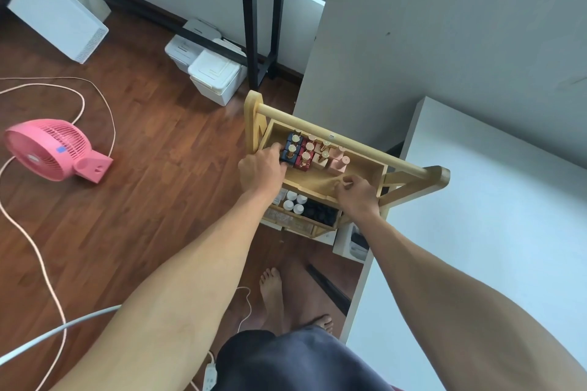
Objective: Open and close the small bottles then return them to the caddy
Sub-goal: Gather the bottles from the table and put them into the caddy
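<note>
Wooden caddy (pixel 365 155) beside white table (pixel 495 216), pink fan (pixel 47 149) well left, left hand (pixel 260 168) gripped a dark blue bottle (pixel 289 158), right hand (pixel 357 192) curled, its grip unclear.

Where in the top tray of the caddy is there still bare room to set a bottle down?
The right part of the top tray is bare wood, from the pink bottles to the right wall; the front strip is bare too, though the right hand hovers there. The left part is packed with dark blue bottles and red bottles, with the left hand on them.

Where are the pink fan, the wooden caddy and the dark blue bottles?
pink fan (pixel 47 149): head view, front grille.
wooden caddy (pixel 343 141): head view, top handle bar.
dark blue bottles (pixel 293 144): head view, middle bottle's body.
</note>
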Demonstrator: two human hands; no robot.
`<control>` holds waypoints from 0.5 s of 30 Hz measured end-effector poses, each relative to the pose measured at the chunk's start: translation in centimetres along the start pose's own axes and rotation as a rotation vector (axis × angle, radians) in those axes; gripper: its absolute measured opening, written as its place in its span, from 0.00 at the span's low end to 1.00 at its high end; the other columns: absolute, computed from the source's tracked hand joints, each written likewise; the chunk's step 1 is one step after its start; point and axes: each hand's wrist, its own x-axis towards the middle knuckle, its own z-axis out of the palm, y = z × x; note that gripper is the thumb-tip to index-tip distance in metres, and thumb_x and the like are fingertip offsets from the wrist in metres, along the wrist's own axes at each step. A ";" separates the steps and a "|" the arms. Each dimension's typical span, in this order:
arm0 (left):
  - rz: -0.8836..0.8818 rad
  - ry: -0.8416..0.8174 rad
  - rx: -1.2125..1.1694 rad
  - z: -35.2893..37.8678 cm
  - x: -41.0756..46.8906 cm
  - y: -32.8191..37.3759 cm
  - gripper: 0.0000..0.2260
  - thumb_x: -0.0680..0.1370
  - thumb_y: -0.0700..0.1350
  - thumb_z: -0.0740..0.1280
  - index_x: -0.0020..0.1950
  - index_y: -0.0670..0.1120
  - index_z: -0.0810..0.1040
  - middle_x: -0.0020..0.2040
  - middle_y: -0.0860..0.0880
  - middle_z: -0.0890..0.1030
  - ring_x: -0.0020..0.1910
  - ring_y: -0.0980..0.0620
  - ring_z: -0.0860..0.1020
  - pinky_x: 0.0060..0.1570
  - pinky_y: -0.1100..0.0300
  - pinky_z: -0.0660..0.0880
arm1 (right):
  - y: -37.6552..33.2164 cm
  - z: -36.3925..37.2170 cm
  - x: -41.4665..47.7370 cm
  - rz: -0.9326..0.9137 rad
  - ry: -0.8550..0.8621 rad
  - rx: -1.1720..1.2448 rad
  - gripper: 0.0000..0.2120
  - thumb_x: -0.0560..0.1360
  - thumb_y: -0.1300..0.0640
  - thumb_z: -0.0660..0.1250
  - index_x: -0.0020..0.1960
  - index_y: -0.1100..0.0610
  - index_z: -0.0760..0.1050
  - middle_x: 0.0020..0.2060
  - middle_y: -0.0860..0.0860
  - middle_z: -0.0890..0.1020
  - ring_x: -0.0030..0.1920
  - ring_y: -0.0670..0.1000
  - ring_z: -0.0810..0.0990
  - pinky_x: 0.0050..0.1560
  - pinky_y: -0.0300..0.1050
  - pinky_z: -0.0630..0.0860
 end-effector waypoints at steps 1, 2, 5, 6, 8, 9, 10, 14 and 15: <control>0.002 0.003 0.001 0.1 0.0 0.0 0.14 0.74 0.51 0.72 0.58 0.50 0.79 0.43 0.49 0.85 0.41 0.45 0.83 0.38 0.56 0.74 | -0.2 0.0 0.1 -0.006 -0.001 0.014 0.15 0.80 0.50 0.62 0.64 0.56 0.74 0.49 0.51 0.80 0.45 0.52 0.78 0.40 0.42 0.75; 0.003 0.006 0.001 0.1 0.0 -0.1 0.14 0.74 0.51 0.72 0.58 0.50 0.79 0.42 0.49 0.85 0.40 0.45 0.83 0.38 0.57 0.73 | -0.4 0.1 0.3 -0.011 -0.002 0.023 0.16 0.79 0.50 0.62 0.64 0.55 0.74 0.50 0.51 0.80 0.46 0.53 0.79 0.42 0.44 0.75; 0.007 0.005 -0.001 0.2 0.1 -0.3 0.13 0.74 0.51 0.72 0.57 0.51 0.79 0.42 0.49 0.85 0.40 0.45 0.83 0.36 0.59 0.68 | -1.1 0.7 0.6 0.007 0.000 0.076 0.18 0.79 0.49 0.64 0.65 0.57 0.74 0.50 0.52 0.81 0.47 0.54 0.79 0.43 0.43 0.74; 0.008 0.004 0.000 0.2 0.1 -0.3 0.13 0.74 0.51 0.72 0.57 0.51 0.79 0.41 0.49 0.85 0.39 0.45 0.83 0.36 0.59 0.67 | -1.2 0.9 0.6 0.013 0.004 0.085 0.18 0.79 0.49 0.64 0.64 0.57 0.74 0.50 0.52 0.81 0.47 0.54 0.79 0.41 0.42 0.73; 0.009 -0.003 0.008 0.2 0.2 -0.3 0.12 0.74 0.52 0.71 0.56 0.51 0.79 0.41 0.49 0.85 0.40 0.45 0.83 0.36 0.59 0.68 | -1.5 1.3 0.7 0.019 0.022 0.084 0.17 0.79 0.49 0.65 0.63 0.57 0.75 0.49 0.50 0.79 0.45 0.52 0.77 0.37 0.39 0.70; 0.009 -0.005 0.010 0.2 0.2 -0.3 0.12 0.74 0.52 0.71 0.56 0.51 0.79 0.41 0.49 0.85 0.40 0.45 0.83 0.37 0.58 0.69 | -1.6 1.4 0.7 0.024 0.035 0.078 0.16 0.78 0.49 0.65 0.62 0.57 0.75 0.48 0.50 0.78 0.45 0.52 0.76 0.36 0.39 0.70; 0.009 -0.004 0.008 0.3 0.2 -0.3 0.12 0.74 0.52 0.71 0.56 0.51 0.79 0.41 0.49 0.85 0.40 0.45 0.83 0.37 0.58 0.71 | -1.6 1.5 0.7 0.031 0.047 0.073 0.16 0.78 0.49 0.66 0.61 0.57 0.75 0.47 0.50 0.78 0.44 0.52 0.76 0.38 0.40 0.70; 0.002 0.005 -0.001 0.3 0.3 -0.3 0.12 0.74 0.51 0.72 0.56 0.51 0.79 0.42 0.49 0.85 0.40 0.44 0.83 0.38 0.56 0.74 | -1.9 2.0 1.0 0.060 0.072 0.064 0.16 0.77 0.47 0.67 0.58 0.56 0.74 0.46 0.49 0.77 0.43 0.52 0.75 0.40 0.42 0.70; 0.003 0.007 -0.005 0.4 0.3 -0.3 0.12 0.74 0.51 0.72 0.56 0.51 0.79 0.42 0.49 0.85 0.40 0.44 0.83 0.39 0.56 0.74 | -2.0 2.1 1.0 0.070 0.075 0.067 0.16 0.77 0.46 0.68 0.58 0.56 0.74 0.46 0.49 0.77 0.43 0.52 0.75 0.40 0.43 0.70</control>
